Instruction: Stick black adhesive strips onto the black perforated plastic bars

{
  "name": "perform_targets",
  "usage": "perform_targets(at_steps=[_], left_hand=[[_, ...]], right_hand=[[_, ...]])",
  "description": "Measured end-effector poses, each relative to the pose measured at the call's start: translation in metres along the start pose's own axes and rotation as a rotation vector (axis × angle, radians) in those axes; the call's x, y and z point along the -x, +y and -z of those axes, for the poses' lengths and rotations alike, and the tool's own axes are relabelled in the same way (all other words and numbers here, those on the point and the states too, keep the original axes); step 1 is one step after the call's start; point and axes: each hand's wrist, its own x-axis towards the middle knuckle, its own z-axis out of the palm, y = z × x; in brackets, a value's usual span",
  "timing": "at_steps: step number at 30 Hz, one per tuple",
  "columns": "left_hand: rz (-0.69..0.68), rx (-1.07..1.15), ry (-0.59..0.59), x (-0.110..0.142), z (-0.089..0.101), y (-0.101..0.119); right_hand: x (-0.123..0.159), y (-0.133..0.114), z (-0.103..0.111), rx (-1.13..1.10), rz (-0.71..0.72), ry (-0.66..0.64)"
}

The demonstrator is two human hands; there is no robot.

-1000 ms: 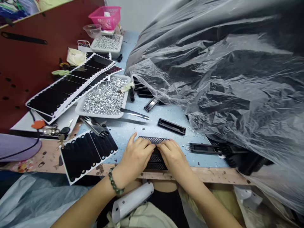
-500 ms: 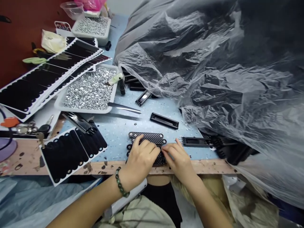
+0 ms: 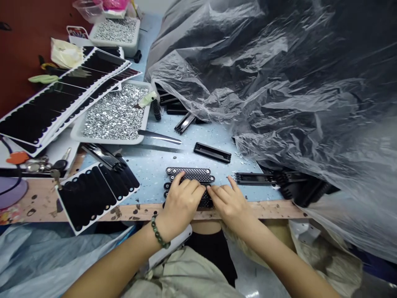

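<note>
Several black handle-like pieces with a textured face and small silver washers at their ends lie in a row at the table's front edge; the farthest textured handle (image 3: 190, 170) shows whole. My left hand (image 3: 182, 203) lies over this row, fingers bent and pressed together on a nearer handle, mostly covered by the hand. From the right, my right hand (image 3: 228, 203) meets the same handle, thumb and index finger pinched at its end and the little finger raised. Whatever sits between the right fingertips is too small or hidden to make out.
A white tray of small silver washers (image 3: 108, 140) stands left, with metal tweezers (image 3: 159, 136) over its corner. Black sticker sheets (image 3: 89, 198) lie nearby. Beyond the hands is an open black handle frame (image 3: 212, 152). A large plastic bag (image 3: 263, 74) fills the right.
The view has shifted slightly, so the table appears a little higher. My right fingers have closed in nearer to the left fingertips. Both hands stay on the row of handles.
</note>
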Motion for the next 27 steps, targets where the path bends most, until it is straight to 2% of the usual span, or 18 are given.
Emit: perform_targets(at_steps=[4, 7, 12, 17, 20, 27], left_hand=[[-0.045, 0.038, 0.075, -0.004, -0.002, 0.009], [-0.122, -0.011, 0.055, 0.001, -0.004, 0.012], [-0.206, -0.058, -0.067, 0.023, 0.000, 0.009], [-0.178, -0.040, -0.062, 0.026, 0.010, 0.010], [-0.129, -0.059, -0.071, 0.027, 0.011, 0.008], [-0.159, -0.083, -0.037, 0.039, -0.003, -0.003]], right_hand=[[0.009, 0.006, 0.001, -0.219, -0.220, 0.075], [0.019, 0.003, 0.000, -0.299, -0.312, 0.156], [0.030, -0.010, -0.007, -0.388, -0.318, 0.151], [0.024, -0.016, -0.010, -0.400, -0.333, 0.146], [0.018, -0.019, -0.007, -0.337, -0.297, 0.154], [0.010, -0.020, -0.008, -0.099, -0.211, 0.113]])
